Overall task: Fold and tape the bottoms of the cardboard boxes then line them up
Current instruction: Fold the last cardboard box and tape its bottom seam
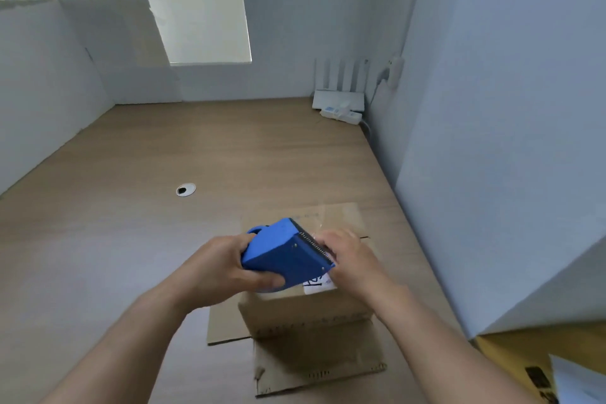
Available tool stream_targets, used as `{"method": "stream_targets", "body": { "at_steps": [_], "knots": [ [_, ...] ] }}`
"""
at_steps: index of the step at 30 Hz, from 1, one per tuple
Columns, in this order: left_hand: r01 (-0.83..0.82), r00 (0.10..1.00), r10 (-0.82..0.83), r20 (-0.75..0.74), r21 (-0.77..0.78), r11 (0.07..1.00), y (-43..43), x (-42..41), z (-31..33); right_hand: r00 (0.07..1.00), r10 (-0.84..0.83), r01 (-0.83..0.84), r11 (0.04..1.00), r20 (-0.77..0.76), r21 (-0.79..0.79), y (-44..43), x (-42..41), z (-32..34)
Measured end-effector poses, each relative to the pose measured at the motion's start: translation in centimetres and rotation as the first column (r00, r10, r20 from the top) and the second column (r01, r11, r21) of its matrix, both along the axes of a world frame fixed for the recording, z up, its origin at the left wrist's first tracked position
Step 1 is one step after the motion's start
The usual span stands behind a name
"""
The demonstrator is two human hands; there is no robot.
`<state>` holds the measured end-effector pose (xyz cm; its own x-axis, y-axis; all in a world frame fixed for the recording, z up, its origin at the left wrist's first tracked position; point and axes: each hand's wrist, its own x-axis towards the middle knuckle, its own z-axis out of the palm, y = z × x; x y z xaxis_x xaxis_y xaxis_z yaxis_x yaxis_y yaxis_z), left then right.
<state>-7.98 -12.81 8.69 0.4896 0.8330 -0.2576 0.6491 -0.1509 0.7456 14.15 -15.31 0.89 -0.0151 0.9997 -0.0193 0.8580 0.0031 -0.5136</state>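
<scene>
A brown cardboard box (305, 315) stands on the wooden table with its bottom side up, its other flaps spread flat on the table toward me. A white label shows on its top. My left hand (226, 269) grips a blue tape dispenser (285, 252) just above the box, serrated blade facing right. My right hand (351, 259) is at the blade end, its fingers curled at the clear tape there. A strip of clear tape (319, 216) lies along the far part of the box top.
A white cable grommet (186, 189) sits in the table (131, 239) to the left. A white router (339, 98) and power strip (341, 115) stand in the far right corner. White partition walls enclose the table; a yellow box (524, 361) is at the lower right.
</scene>
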Motion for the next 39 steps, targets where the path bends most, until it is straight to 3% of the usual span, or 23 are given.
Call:
{"method": "stream_targets", "body": {
  "at_steps": [3, 5, 8, 10, 17, 23, 28, 32, 35, 39],
  "knots": [
    [0.067, 0.989, -0.065, -0.131, 0.013, 0.998, 1.2, 1.6, 0.0, 0.991, 0.021, -0.026, 0.999, -0.128, -0.036, 0.1, 1.5, 0.1],
    [0.116, 0.972, -0.108, -0.209, 0.025, 0.993, 1.5, 2.3, 0.1, 0.943, -0.02, -0.004, 0.997, -0.331, -0.071, -0.2, 2.2, 0.5],
    [0.198, 0.927, -0.165, -0.336, 0.064, 0.978, 1.5, 3.4, 0.3, 0.658, -0.082, -0.03, 0.99, -0.748, -0.134, -0.6, 3.4, 1.8],
    [0.225, 0.906, -0.178, -0.383, 0.08, 0.971, 1.5, 3.7, 0.3, 0.578, -0.081, -0.058, 0.988, -0.812, -0.14, -0.5, 4.4, 2.3],
    [0.149, 0.955, -0.135, -0.266, 0.034, 0.988, 2.1, 3.1, 0.1, 0.475, -0.134, -0.034, 0.985, -0.87, -0.17, -0.2, 5.5, 2.2],
    [0.143, 0.956, -0.133, -0.261, 0.02, 0.99, 2.1, 3.2, 0.3, 0.415, -0.136, -0.026, 0.987, -0.9, -0.161, -0.1, 5.5, 1.7],
    [0.163, 0.948, -0.146, -0.281, 0.036, 0.986, 2.4, 3.8, 0.5, 0.506, -0.211, 0.168, 0.975, -0.836, -0.144, 0.2, 5.0, 2.3],
    [0.111, 0.935, -0.104, -0.34, 0.001, 0.994, 3.7, 4.0, 1.7, 0.653, -0.318, 0.35, 0.932, -0.687, -0.099, 0.0, 4.4, 2.7],
    [0.071, 0.891, -0.072, -0.447, -0.019, 0.997, 4.7, 1.9, 3.2, 0.644, -0.46, 0.523, 0.848, -0.612, -0.087, -0.6, 6.7, 2.4],
    [0.046, 0.835, -0.058, -0.547, -0.034, 0.998, 5.2, 1.3, 3.1, 0.704, -0.529, 0.542, 0.831, -0.473, -0.123, -1.1, 7.4, 1.5]
  ]
}}
